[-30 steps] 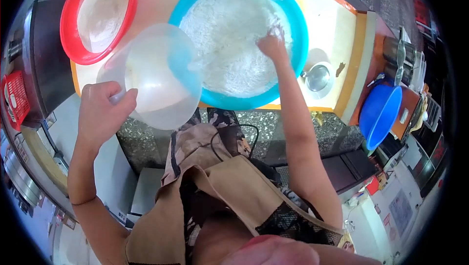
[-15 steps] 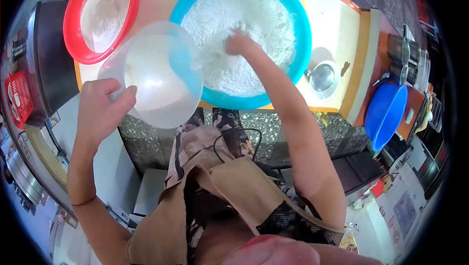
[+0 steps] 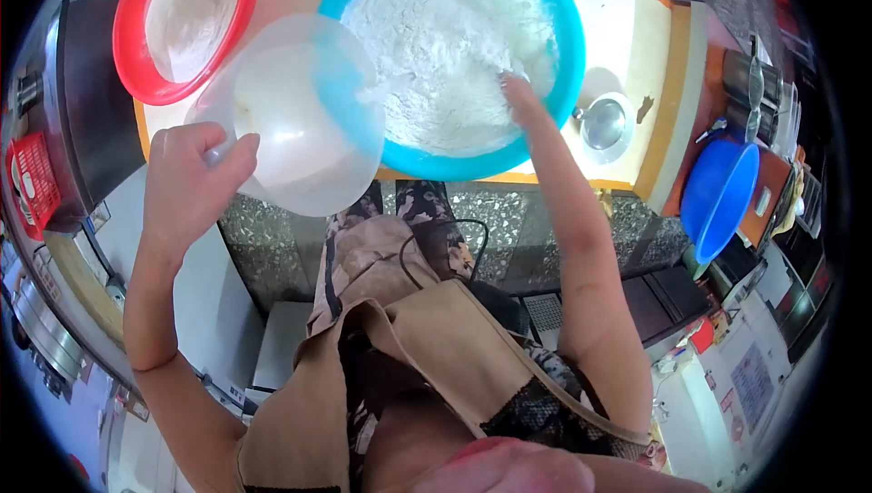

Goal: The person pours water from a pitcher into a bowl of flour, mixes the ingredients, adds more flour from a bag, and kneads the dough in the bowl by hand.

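Observation:
A translucent plastic bowl (image 3: 295, 143) is in my left hand (image 3: 193, 171), with thumb and fingers closed on its left edge. The bowl overlaps the left side of a large turquoise basin (image 3: 569, 34), whose rim shows through the plastic. White flour-like powder (image 3: 436, 39) fills much of the basin, loose and uneven on top. My right hand (image 3: 521, 99) reaches into this powder near the right inner wall. Its fingertips are sunk in or covered by powder, so their grip is hidden.
A red basin (image 3: 123, 62) with pale powder stands at the upper left. Right of the turquoise basin is a small metal bowl (image 3: 603, 124) on the table. A blue basin (image 3: 720, 198) sits at the far right, beyond the table's wooden edge (image 3: 668, 112).
My right hand has moved from the middle of the powder to the right side of the basin. My left hand still holds the translucent bowl in nearly the same place.

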The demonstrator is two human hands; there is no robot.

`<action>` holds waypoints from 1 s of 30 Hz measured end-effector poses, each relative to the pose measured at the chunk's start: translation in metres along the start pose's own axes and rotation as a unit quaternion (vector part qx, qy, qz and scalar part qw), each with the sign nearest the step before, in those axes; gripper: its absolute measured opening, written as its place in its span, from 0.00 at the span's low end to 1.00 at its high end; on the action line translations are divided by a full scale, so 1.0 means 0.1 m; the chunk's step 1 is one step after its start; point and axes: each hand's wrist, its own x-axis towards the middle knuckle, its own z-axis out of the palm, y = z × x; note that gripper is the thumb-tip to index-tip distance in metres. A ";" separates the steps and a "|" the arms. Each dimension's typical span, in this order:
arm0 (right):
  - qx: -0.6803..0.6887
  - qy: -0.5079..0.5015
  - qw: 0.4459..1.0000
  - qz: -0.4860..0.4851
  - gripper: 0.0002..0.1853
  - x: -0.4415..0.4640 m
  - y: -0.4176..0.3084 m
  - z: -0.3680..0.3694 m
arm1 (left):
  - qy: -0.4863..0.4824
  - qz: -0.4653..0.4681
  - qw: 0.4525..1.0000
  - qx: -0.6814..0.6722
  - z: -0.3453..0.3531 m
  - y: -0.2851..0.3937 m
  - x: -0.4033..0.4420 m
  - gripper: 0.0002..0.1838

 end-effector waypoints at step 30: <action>-0.506 -0.162 0.789 -0.308 0.17 -0.06 -1.76 1.02 | -0.128 0.005 0.992 0.010 -0.11 0.00 -0.13 0.17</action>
